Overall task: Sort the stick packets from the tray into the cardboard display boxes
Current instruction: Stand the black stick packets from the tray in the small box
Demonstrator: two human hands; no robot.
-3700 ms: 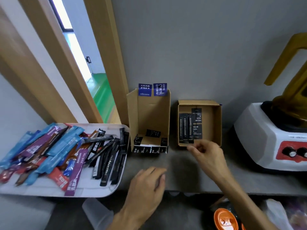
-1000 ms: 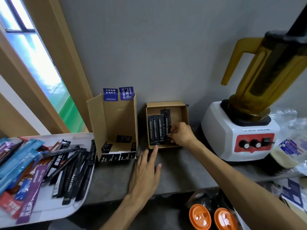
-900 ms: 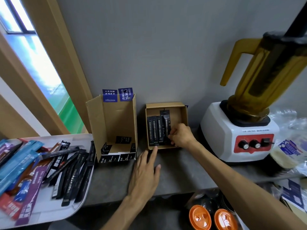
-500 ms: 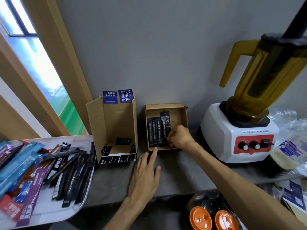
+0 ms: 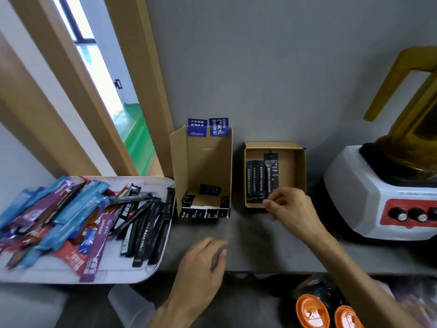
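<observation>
A white tray sits at the lower left of the frame. It holds a messy pile of stick packets in blue, purple, red and black.

Two cardboard boxes stand against the grey wall in the middle. The tall box is just right of the tray and has blue labels on top. The small box is to its right, a little apart from it. A row of black packets stands side by side in the left part of the small box.

The right hand is at the front edge of the small box. Its fingers are bent, and its fingertips pinch the low end of the end packet, the one on the right of the row.

The left hand rests on the grey counter in front of the tall box. Its fingers are loosely curled and hold nothing.

A blender with a white base and a yellow jug stands at the right. Two orange lids show at the bottom right.
</observation>
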